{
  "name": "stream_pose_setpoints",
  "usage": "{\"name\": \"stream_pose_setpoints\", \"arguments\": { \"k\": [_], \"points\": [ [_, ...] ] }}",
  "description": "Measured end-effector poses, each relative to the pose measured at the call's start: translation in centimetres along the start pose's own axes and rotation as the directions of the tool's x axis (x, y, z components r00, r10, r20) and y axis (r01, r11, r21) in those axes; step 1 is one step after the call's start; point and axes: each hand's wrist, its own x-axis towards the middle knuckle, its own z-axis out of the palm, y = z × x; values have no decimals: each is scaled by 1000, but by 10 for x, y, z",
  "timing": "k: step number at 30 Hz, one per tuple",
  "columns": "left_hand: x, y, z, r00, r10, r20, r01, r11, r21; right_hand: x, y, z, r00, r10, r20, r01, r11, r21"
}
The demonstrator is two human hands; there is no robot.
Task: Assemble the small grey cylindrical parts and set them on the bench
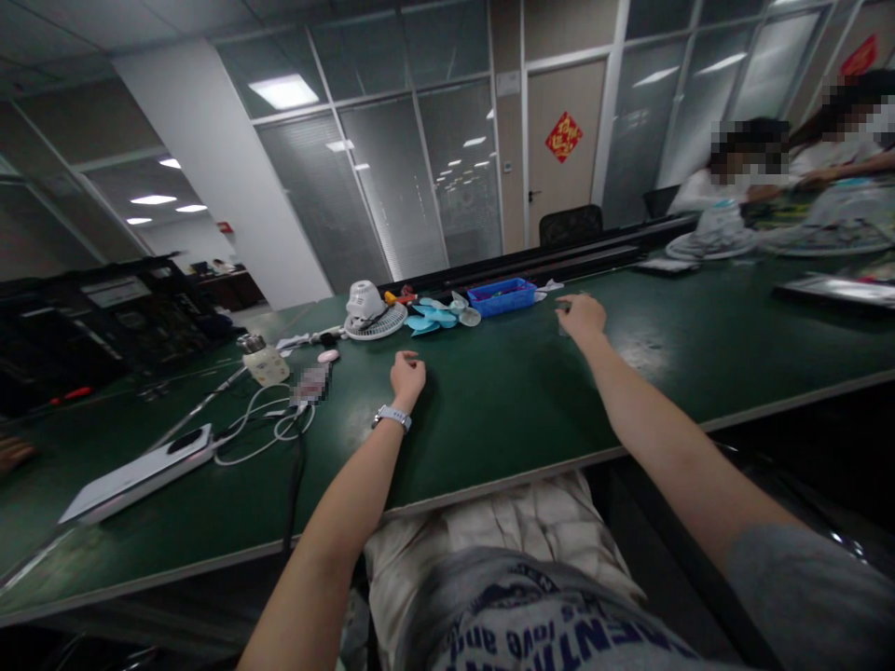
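Note:
My left hand [407, 375] rests over the green table with its fingers loosely curved and apart, nothing visible in them; a pale watch [392, 417] is on that wrist. Farther right, my right hand [583, 317] reaches over the tabletop, fingers bent and spread toward the left. Its fingertips are slightly blurred, and I see nothing held there. Beyond my hands lie light-blue fan blades [432, 317], nearest to the left hand. Beside them is a white fan part [366, 303] with a round grille. A blue plastic bin [502, 295] stands left of my right hand, apart from it.
On the left are a white flat device [150, 473], a looped white cable [243, 460], a pale bottle-like container [266, 362] and a pink round item [328, 356]. At the right, co-workers [727, 177] sit by white fan parts [720, 233]. A black chair [571, 225] stands behind the table.

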Motion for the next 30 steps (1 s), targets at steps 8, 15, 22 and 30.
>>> {"name": "stream_pose_setpoints", "arguments": {
  "k": [8,15,22,30],
  "points": [
    [0,1,0,1000,-7,3,7,1000,1,-6,5,15,977,179,114,-182,983,24],
    [1,-1,0,1000,-14,22,15,1000,-10,-32,-43,24,991,-95,94,71,970,233],
    [-2,4,-1,1000,26,18,-25,998,-56,-101,-146,44,858,-486,164,322,759,565],
    [-15,25,-3,944,327,55,-322,944,-73,-116,-152,57,813,-526,249,297,743,600]
  ]
}}
